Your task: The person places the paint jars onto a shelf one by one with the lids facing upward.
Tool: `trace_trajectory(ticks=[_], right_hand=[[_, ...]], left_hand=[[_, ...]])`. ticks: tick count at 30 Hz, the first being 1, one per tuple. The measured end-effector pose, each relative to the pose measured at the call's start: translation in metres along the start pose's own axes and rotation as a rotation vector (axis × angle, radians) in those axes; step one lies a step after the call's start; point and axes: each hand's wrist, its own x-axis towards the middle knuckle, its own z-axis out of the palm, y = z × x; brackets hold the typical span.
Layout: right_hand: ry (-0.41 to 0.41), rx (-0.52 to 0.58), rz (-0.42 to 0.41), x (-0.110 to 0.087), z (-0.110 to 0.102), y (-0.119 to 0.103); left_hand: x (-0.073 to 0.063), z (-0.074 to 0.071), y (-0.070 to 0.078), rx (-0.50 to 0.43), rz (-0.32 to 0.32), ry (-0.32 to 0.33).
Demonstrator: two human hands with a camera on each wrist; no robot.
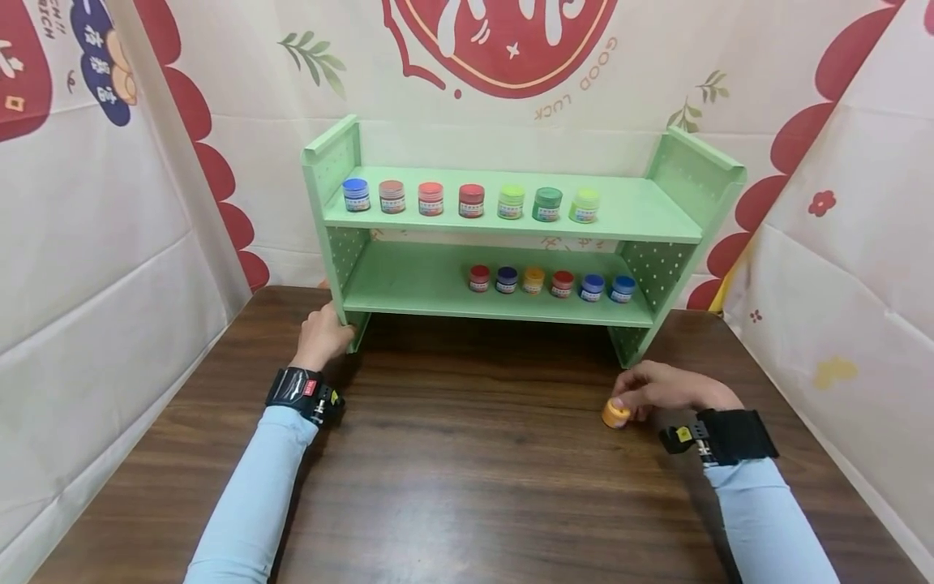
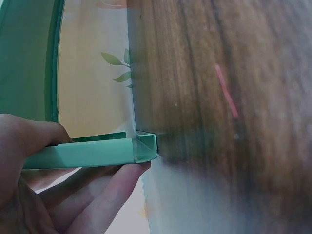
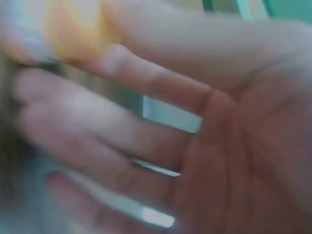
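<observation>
At the lower left of the green shelf rack [image 1: 496, 315], my left hand [image 1: 321, 337] grips the side panel near its foot. The left wrist view shows the thumb on one side of the green panel edge [image 2: 92, 153] and curled fingers on the other. My right hand [image 1: 667, 388] pinches a small orange paint jar [image 1: 616, 414] between thumb and fingers, low over the table in front of the rack's right foot. That jar [image 3: 73, 29] is blurred in the right wrist view, and whether it touches the tabletop cannot be told.
Several paint jars, including a blue one [image 1: 356, 195], line the upper shelf [image 1: 511, 182]. More jars, such as a red one [image 1: 479, 278], stand on the right part of the lower shelf [image 1: 409, 276]. A printed curtain [image 1: 467, 142] hangs behind the brown wooden table [image 1: 467, 470].
</observation>
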Motion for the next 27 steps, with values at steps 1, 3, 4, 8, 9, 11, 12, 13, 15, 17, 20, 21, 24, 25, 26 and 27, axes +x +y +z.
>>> trace_trajectory(ticks=[1, 3, 4, 8, 9, 11, 12, 13, 15, 17, 20, 21, 24, 25, 26, 27], right_hand=[[0.038, -0.025, -0.01, 0.005, 0.001, -0.001], [0.118, -0.075, -0.023, 0.013, 0.004, -0.004], [0.154, -0.102, -0.02, 0.017, 0.006, -0.006], [0.267, -0.196, 0.003, 0.029, 0.013, -0.012], [0.283, -0.213, 0.01, 0.03, 0.014, -0.013], [0.319, -0.256, 0.029, 0.032, 0.016, -0.016], [0.335, -0.27, 0.03, 0.032, 0.016, -0.017], [0.35, -0.283, 0.025, 0.032, 0.016, -0.018], [0.376, -0.319, 0.008, 0.032, 0.017, -0.019], [0.39, -0.344, -0.005, 0.031, 0.018, -0.02], [0.388, -0.371, -0.021, 0.032, 0.02, -0.021], [0.383, -0.373, -0.027, 0.032, 0.021, -0.021], [0.387, -0.383, -0.026, 0.033, 0.024, -0.022], [0.389, -0.393, -0.025, 0.033, 0.024, -0.023], [0.392, -0.397, -0.016, 0.034, 0.025, -0.023], [0.393, -0.404, -0.014, 0.034, 0.026, -0.024]], left_hand=[[-0.001, 0.0, -0.001, 0.002, -0.002, 0.001], [-0.002, -0.001, -0.002, 0.001, -0.011, 0.002], [-0.002, -0.001, -0.002, 0.001, -0.012, 0.004], [-0.003, -0.001, -0.003, 0.004, -0.014, 0.01], [-0.003, -0.001, -0.003, 0.006, -0.012, 0.013], [-0.003, -0.002, -0.003, 0.007, -0.011, 0.012], [-0.003, -0.002, -0.003, 0.005, -0.011, 0.009], [-0.003, -0.002, -0.003, 0.002, -0.012, 0.006], [-0.003, -0.003, -0.003, 0.002, -0.007, 0.007], [-0.002, -0.003, -0.002, 0.002, -0.005, 0.007], [-0.001, -0.002, -0.002, 0.004, 0.003, 0.012], [0.0, -0.002, -0.002, 0.004, 0.002, 0.013], [0.0, -0.001, -0.002, 0.006, 0.002, 0.008], [0.0, -0.001, -0.002, 0.008, 0.003, 0.007], [0.0, 0.0, -0.002, 0.007, 0.002, 0.006], [0.0, 0.0, -0.001, 0.004, 0.002, 0.003]])
